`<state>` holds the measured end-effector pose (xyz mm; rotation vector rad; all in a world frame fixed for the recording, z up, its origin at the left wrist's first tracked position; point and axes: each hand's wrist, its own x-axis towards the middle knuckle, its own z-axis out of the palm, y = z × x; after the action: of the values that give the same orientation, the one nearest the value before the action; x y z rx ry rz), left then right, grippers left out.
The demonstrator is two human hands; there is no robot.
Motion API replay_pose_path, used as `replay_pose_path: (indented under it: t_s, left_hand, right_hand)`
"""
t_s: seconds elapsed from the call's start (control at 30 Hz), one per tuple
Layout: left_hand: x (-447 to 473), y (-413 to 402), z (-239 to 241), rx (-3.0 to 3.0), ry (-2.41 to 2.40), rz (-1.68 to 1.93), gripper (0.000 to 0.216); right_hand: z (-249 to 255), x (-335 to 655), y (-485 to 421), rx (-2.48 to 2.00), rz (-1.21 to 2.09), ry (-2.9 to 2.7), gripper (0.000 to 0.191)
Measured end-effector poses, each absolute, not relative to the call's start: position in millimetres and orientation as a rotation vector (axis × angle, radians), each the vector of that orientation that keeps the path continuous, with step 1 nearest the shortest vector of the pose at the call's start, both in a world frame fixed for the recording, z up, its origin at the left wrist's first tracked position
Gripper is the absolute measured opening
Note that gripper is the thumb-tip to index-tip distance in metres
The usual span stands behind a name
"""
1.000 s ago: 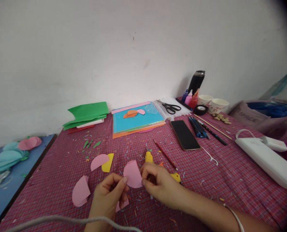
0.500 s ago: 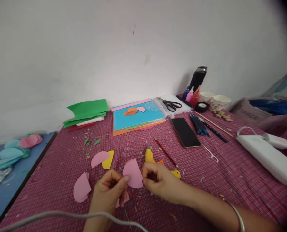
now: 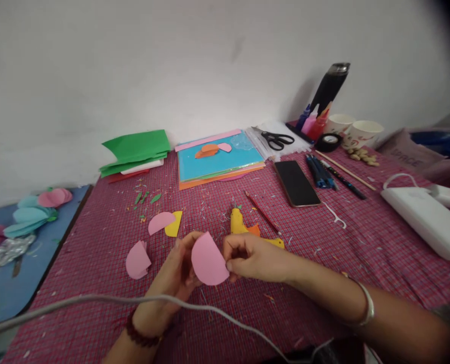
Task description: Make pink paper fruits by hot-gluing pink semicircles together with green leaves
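Observation:
A pink folded paper circle point(image 3: 209, 260), seen as a half disc, is held up between both hands over the checked cloth. My left hand point(image 3: 181, 265) is behind its left side, closed on it, with some fingers hidden by the paper. Thumb and forefinger of my right hand point(image 3: 243, 256) pinch its lower right corner. To the left lies a stack of pink folded paper point(image 3: 137, 260). Beyond it, another pink half disc point(image 3: 161, 222) overlaps a yellow paper piece point(image 3: 174, 225). A yellow glue gun point(image 3: 237, 221) lies behind my right hand, partly covered by it.
A white cable point(image 3: 96, 298) crosses in front of my left wrist. Coloured sheets point(image 3: 221, 169), scissors point(image 3: 276, 139), a phone point(image 3: 297, 183) and a red pencil point(image 3: 263, 211) lie farther back. At right is a white device point(image 3: 424, 220); paper flowers point(image 3: 30, 215) lie at far left.
My left hand has shifted behind the pink paper, which is now tilted more and faces me. The view has tilted down, so the cable and my left bracelet show more.

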<state>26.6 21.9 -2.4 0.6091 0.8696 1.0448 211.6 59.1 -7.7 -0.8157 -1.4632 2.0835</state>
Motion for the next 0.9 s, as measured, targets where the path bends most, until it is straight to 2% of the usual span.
replay_pose_path:
  t_s: [0.2, 0.5, 0.7, 0.9]
  left_hand:
    - [26, 14, 6, 0.742, 0.881, 0.853, 0.064]
    - [23, 17, 1, 0.765, 0.897, 0.910, 0.043]
    - [22, 21, -5, 0.857, 1.103, 1.091, 0.036]
    - [15, 8, -4, 1.371, 1.373, 1.232, 0.036]
  right_hand:
    - [-7, 215, 59, -0.707, 2.125, -1.716, 0.013]
    - [3, 219, 61, -0.807, 2.196, -1.507, 0.009]
    - [-3, 217, 57, -0.800, 1.984, -1.398, 0.015]
    - [-6, 210, 49, -0.779, 1.764, -1.417, 0.014]
